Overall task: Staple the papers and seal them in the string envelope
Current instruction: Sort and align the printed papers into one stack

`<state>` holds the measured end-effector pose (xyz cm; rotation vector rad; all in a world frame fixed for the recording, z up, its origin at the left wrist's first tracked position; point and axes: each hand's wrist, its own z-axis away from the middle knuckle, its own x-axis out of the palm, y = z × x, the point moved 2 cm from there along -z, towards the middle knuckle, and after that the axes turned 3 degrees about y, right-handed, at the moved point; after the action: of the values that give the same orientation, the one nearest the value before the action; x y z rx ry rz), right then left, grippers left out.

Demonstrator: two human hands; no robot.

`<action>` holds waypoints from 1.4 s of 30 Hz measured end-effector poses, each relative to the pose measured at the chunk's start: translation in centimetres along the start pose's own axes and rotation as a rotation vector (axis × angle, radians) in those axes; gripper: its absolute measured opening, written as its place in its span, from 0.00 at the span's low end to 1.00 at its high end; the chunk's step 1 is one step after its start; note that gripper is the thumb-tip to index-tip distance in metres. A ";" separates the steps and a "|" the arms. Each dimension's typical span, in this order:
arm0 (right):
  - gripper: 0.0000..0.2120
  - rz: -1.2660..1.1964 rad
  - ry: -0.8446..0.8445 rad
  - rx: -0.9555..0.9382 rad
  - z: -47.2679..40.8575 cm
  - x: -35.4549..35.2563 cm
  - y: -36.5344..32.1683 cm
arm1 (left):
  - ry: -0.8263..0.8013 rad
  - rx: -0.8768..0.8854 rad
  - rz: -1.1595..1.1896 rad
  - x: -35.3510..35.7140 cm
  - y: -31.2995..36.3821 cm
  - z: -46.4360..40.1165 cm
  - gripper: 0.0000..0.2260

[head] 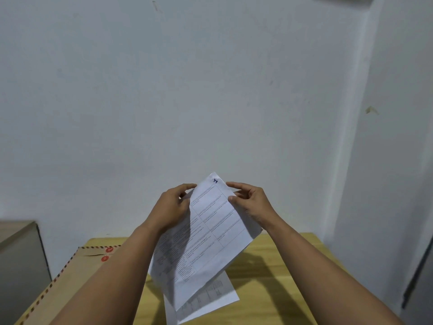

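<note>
White printed papers [206, 233] carry grey table lines, black text and a blue handwritten "1". The string envelope [70, 282] at the table's left edge is kraft brown with a red-and-dark striped border and two red discs. The table [281, 277] is yellowish wood grain.

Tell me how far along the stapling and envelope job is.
Early. Nothing looks done: no stapler is in view. In hand: left hand and right hand hold the papers above the table. Left: stapling, then sealing them in the envelope lying alongside.
</note>
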<state>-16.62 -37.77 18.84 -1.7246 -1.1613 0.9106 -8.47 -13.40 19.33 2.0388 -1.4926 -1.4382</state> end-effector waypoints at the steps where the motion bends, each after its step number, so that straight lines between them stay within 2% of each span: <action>1: 0.19 0.039 -0.002 -0.011 -0.1 0.1 0.1 | 0.004 0.012 -0.005 0.0 0.0 0.0 0.19; 8: 0.20 0.206 -0.014 -0.035 -0.4 1.2 0.3 | -0.003 0.021 -0.042 -0.8 -0.7 0.0 0.17; 14: 0.19 0.078 -0.019 0.004 -0.6 2.5 0.8 | -0.099 -0.034 -0.036 -2.7 -0.5 0.5 0.21; 18: 0.17 0.086 -0.041 0.069 -0.9 4.0 1.3 | -0.143 -0.082 -0.039 -3.6 -1.1 0.6 0.18; 23: 0.18 0.286 -0.108 0.109 -2.7 6.4 4.4 | -0.190 -0.144 -0.044 -2.5 -4.7 1.4 0.18; 27: 0.17 0.378 -0.210 0.208 -4.0 8.5 10.1 | -0.186 -0.259 -0.013 -0.1 -11.5 3.5 0.18; 29: 0.18 0.506 -0.278 0.235 -4.9 9.7 13.4 | -0.199 -0.309 -0.016 1.1 -15.5 4.8 0.19; 32: 0.20 0.744 -0.379 0.239 -6.4 11.5 17.7 | -0.232 -0.358 -0.047 2.4 -20.1 6.1 0.13; 35: 0.23 0.880 -0.484 0.218 -7.4 13.3 20.2 | -0.223 -0.390 -0.048 2.8 -23.5 6.4 0.11; 37: 0.26 0.928 -0.562 0.203 -7.8 14.6 21.2 | -0.225 -0.417 -0.039 2.8 -24.4 5.9 0.16; 39: 0.29 1.024 -0.653 0.171 -8.1 15.8 22.1 | -0.228 -0.413 -0.034 2.6 -24.6 5.6 0.28; 40: 0.29 1.096 -0.700 0.132 -8.2 16.2 22.6 | -0.220 -0.425 -0.022 2.5 -24.7 5.5 0.31; 42: 0.27 1.224 -0.748 0.070 -8.4 16.6 23.1 | -0.212 -0.453 0.001 2.5 -25.1 5.4 0.28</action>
<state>3.61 -29.00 -1.05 -2.0431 -0.3059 2.4275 2.08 -2.28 -1.40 1.6539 -1.0989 -1.8379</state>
